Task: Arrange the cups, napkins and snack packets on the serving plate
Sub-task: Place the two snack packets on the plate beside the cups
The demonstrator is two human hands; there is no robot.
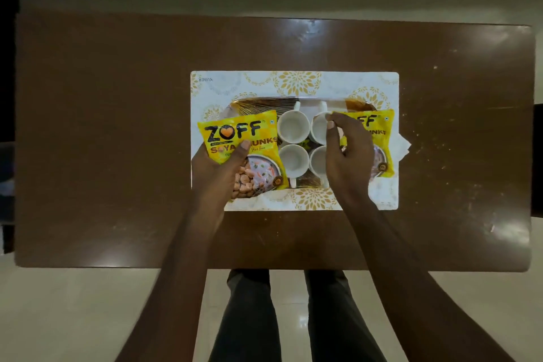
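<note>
A dark serving plate with gold leaf pattern lies on a white placemat. Several white cups stand in its middle, one at the back left and one at the front left. My left hand grips a yellow soya chunks packet lying over the plate's left end. A second yellow packet covers the right end, with my right hand over it, thumb and fingers pinching its top left corner by the back right cup. A white napkin pokes out beneath that packet.
The placemat lies in the middle of a glossy brown table with scuffs on its right side. My legs in dark trousers stand at the table's near edge over a pale tiled floor.
</note>
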